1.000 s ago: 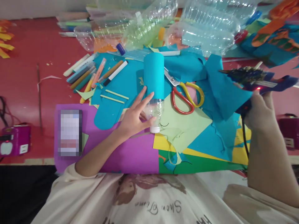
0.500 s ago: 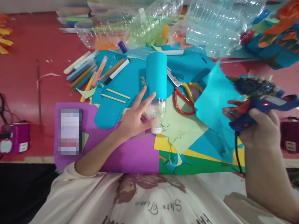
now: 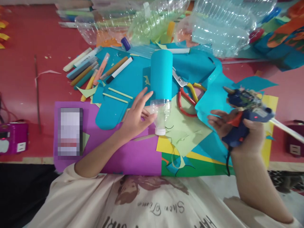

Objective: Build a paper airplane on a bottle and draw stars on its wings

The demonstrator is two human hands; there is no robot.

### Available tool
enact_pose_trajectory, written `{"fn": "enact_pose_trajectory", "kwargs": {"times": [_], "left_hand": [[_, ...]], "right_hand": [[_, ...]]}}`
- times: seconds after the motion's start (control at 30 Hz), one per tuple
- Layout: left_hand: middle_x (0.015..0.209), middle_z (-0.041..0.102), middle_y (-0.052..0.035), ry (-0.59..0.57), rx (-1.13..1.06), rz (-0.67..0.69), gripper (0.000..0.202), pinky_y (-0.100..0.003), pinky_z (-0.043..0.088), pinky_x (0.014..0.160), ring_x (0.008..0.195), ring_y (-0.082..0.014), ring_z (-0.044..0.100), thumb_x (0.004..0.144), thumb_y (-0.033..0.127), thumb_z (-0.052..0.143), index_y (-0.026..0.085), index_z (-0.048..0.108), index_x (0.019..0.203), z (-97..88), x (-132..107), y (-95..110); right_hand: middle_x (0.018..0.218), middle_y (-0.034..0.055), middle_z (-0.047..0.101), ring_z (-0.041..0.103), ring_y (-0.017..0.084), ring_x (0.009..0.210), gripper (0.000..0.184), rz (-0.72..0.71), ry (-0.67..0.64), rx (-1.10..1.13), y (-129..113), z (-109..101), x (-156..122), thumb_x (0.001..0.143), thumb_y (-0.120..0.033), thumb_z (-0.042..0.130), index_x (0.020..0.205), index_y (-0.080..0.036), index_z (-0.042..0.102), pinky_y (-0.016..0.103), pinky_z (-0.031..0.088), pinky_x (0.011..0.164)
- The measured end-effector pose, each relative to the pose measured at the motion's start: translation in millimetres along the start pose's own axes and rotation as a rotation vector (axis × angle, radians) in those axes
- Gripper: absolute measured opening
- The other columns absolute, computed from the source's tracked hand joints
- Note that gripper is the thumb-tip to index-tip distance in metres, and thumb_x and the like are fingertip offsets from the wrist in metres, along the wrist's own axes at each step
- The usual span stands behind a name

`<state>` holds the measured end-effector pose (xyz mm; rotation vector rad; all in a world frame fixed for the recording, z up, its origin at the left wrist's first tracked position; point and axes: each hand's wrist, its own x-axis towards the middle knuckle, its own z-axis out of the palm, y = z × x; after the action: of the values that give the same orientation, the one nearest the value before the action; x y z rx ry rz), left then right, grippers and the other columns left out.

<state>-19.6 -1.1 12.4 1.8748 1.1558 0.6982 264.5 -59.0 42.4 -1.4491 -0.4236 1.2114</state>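
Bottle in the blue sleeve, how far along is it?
Done: teal paper wraps the bottle. In hand: the left hand steadies it; the right hand grips a glue gun beside a loose teal sheet. Left: clear neck and white cap are bare.

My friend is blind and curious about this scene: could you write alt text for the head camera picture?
A person's left hand rests against a plastic bottle wrapped in blue paper, lying on coloured paper sheets, while the right hand holds a blue glue gun. Scissors, markers and clear bottles lie around.
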Motion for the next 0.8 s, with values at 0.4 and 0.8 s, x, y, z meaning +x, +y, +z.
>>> {"fn": "enact_pose_trajectory", "kwargs": {"times": [0.4,0.8], "left_hand": [[0.161,0.018,-0.0158,-0.06,-0.156,-0.079,0.08,-0.022,0.056,0.052,0.07,-0.0096,0.066,0.089,0.066,0.053,0.037,0.014,0.153,13.3,-5,-1],[0.163,0.014,-0.0145,-0.14,-0.271,-0.069,0.08,-0.028,0.063,0.064,0.075,-0.011,0.068,0.09,0.04,0.063,0.043,0.013,0.153,20.7,-64,12]], "right_hand": [[0.102,-0.0006,0.076,0.067,0.026,0.114,0.025,0.187,-0.28,0.257,39,70,-21,0.074,-0.051,0.062,0.084,-0.03,0.068,0.048,0.051,0.105],[0.09,0.0023,0.078,0.073,0.03,0.1,0.024,0.326,-0.281,0.241,40,38,-63,0.07,-0.05,0.07,0.078,-0.028,0.07,0.04,0.065,0.069]]}}
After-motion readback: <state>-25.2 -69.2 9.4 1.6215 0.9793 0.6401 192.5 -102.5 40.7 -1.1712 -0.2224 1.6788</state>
